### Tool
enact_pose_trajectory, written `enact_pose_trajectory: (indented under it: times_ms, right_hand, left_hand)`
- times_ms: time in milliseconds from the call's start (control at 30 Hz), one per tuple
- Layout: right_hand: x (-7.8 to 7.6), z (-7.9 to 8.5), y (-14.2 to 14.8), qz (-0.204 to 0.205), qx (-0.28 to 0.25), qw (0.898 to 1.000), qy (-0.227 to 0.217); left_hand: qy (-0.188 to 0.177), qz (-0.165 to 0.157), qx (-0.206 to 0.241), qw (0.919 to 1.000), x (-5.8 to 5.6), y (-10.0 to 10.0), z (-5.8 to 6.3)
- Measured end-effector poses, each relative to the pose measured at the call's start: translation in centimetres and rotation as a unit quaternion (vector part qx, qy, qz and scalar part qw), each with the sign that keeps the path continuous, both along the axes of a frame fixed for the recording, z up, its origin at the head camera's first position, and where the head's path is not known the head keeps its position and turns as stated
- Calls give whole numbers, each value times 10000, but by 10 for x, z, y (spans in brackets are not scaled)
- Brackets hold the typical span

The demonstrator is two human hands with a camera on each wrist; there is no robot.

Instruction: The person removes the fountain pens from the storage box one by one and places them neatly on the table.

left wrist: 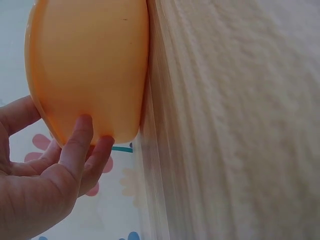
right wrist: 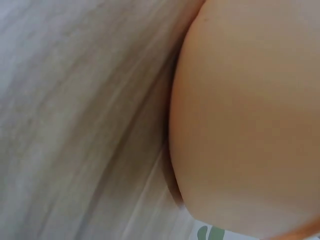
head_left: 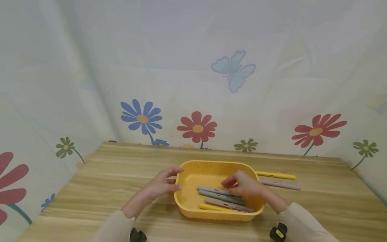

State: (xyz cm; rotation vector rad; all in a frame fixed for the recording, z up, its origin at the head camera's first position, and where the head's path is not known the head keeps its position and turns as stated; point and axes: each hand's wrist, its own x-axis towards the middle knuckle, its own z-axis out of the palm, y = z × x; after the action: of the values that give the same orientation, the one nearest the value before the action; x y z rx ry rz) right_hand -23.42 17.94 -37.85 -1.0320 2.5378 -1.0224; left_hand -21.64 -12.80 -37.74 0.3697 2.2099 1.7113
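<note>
A yellow plastic basin (head_left: 188,212) sits on the table. Its left end is gripped by my left hand (head_left: 163,183), thumb over the rim and fingers along the outer wall. In the left wrist view, fingertips of the left hand (left wrist: 55,185) press the basin's outside (left wrist: 95,70). My right hand (head_left: 246,184) reaches into the basin and its curled fingers pinch a light purple pen (head_left: 208,189), whose right end they hide. Below it lie a grey-green pen (head_left: 222,196), a mauve pen (head_left: 226,204) and a yellow pen (head_left: 213,207). The right wrist view shows only the basin's wall (right wrist: 250,110), no hand.
Right of the basin, a yellow pen (head_left: 278,175) and a light purple pen (head_left: 282,185) lie on the wood-patterned table (head_left: 121,168). A flowered cloth (head_left: 169,87) hangs behind the table and at its sides.
</note>
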Motion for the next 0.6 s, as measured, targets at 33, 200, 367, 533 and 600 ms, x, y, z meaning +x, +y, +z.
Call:
enact_pose_trajectory:
  times_ms: [33, 200, 367, 533, 600]
  right_hand:
    - [-1, -1, -1, 17, 55, 10000, 64]
    - [-3, -4, -5, 112, 306, 9983, 489]
    - [-3, -4, -10, 184, 482, 9962, 707]
    - [-1, 0, -15, 12, 636, 9955, 709]
    - [0, 1, -17, -70, 714, 9951, 676]
  left_hand:
    - [-4, 21, -22, 10000, 0, 0, 0]
    - [-23, 76, -74, 9999, 1, 0, 0]
    - [-1, 22, -41, 10000, 1, 0, 3]
    - [77, -74, 3, 9999, 2, -1, 3]
    - [62, -78, -22, 9999, 2, -1, 3]
